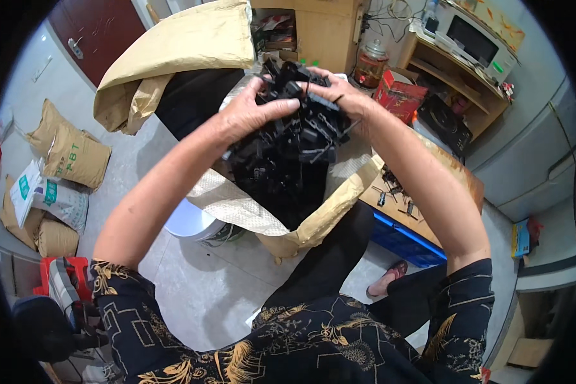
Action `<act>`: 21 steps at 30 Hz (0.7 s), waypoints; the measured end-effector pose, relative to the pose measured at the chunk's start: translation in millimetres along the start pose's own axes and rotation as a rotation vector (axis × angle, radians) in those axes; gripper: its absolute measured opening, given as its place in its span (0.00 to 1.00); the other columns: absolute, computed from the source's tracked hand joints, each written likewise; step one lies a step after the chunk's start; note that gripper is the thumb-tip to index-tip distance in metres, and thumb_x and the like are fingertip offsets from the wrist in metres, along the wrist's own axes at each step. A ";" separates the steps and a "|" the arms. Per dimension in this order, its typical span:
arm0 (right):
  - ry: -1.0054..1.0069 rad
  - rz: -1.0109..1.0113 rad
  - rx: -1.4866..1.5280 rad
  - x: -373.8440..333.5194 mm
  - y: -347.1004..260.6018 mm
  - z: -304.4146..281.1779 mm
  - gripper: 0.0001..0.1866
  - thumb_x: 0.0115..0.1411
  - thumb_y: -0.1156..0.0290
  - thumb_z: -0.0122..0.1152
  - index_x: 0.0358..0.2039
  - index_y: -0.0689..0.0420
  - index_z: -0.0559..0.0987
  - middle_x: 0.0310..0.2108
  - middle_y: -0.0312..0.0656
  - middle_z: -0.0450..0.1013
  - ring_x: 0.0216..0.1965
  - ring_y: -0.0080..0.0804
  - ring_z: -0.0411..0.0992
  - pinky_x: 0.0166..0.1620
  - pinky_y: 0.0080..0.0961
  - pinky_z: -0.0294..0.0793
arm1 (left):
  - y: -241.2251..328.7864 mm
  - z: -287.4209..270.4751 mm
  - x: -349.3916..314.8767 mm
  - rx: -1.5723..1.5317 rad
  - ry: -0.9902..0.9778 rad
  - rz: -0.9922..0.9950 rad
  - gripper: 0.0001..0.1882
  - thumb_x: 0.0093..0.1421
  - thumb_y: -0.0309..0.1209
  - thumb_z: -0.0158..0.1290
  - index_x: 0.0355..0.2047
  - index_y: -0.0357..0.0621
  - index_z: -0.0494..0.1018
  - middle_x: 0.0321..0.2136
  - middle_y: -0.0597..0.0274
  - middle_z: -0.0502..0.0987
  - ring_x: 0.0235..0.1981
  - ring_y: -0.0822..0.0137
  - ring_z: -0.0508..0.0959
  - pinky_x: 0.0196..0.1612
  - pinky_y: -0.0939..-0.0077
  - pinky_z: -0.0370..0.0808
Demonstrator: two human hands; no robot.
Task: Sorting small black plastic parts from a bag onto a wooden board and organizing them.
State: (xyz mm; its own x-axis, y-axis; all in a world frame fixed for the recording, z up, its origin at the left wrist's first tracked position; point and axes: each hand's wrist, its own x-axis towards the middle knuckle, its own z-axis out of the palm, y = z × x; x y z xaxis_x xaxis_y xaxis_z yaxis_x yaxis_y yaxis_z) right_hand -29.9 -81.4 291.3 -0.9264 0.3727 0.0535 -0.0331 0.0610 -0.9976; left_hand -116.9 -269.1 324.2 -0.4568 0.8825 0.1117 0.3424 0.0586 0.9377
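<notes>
Between my two hands is a tangled heap of small black plastic parts (301,137). My left hand (253,112) cups the heap from the left, its thumb lying across the top. From the right, my right hand (333,93) curls round it, the fingers partly hidden behind the parts. The heap is over the mouth of a tan paper sack (323,221) with a pale woven lining (240,201). More black material shows inside the sack, too dark to make out piece by piece.
A wooden table (457,176) on the right bears loose black parts (393,185), with a blue crate (400,240) below. Beside the sack stands a white bucket (189,221). Filled sacks (77,153) lean at the left. A red box (400,93) and glass jar (371,61) stand farther back.
</notes>
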 end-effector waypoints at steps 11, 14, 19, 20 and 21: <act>-0.116 0.028 0.225 -43.7 -68.6 -51.6 0.13 0.57 0.62 0.57 0.40 0.53 0.75 0.32 0.36 0.76 0.28 0.26 0.76 0.31 0.22 0.80 | 77.1 20.8 43.2 0.192 -0.116 -0.003 0.37 0.48 0.51 0.58 0.51 0.40 0.62 0.39 0.57 0.72 0.38 0.70 0.74 0.41 0.77 0.73; -0.054 -0.104 0.268 -63.7 -74.5 -72.8 0.13 0.56 0.60 0.59 0.37 0.55 0.76 0.31 0.37 0.76 0.28 0.26 0.76 0.30 0.21 0.80 | 99.7 41.1 55.7 0.330 -0.144 0.096 0.49 0.41 0.57 0.61 0.53 0.31 0.58 0.42 0.44 0.71 0.40 0.62 0.76 0.43 0.74 0.75; 0.077 -0.016 0.338 -121.5 -95.6 -128.8 0.14 0.55 0.59 0.60 0.35 0.56 0.77 0.29 0.40 0.76 0.26 0.28 0.76 0.29 0.23 0.80 | 138.4 102.2 82.3 0.319 -0.297 0.142 0.42 0.47 0.58 0.56 0.53 0.40 0.61 0.45 0.47 0.69 0.46 0.62 0.72 0.46 0.73 0.72; 0.079 -0.049 0.330 -128.8 -91.4 -143.3 0.13 0.55 0.59 0.59 0.35 0.55 0.77 0.29 0.39 0.76 0.26 0.27 0.76 0.29 0.23 0.80 | 139.4 114.7 89.4 0.330 -0.318 0.159 0.42 0.47 0.57 0.56 0.53 0.39 0.61 0.44 0.47 0.69 0.45 0.63 0.73 0.45 0.74 0.73; 0.079 -0.080 0.324 -132.8 -83.6 -159.6 0.12 0.55 0.59 0.59 0.34 0.54 0.77 0.29 0.39 0.76 0.27 0.27 0.76 0.29 0.23 0.80 | 136.8 128.2 98.8 0.340 -0.338 0.174 0.42 0.47 0.57 0.56 0.53 0.38 0.61 0.44 0.47 0.69 0.44 0.64 0.73 0.43 0.75 0.73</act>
State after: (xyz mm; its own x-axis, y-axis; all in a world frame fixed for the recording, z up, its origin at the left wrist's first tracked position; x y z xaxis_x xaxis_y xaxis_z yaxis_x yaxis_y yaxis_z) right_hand 155.7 11.8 374.6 -0.8846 0.4500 0.1226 -0.2336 -0.2001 -0.9515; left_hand -9.9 -114.0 421.3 -0.0971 0.9911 0.0913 0.6637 -0.0038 0.7480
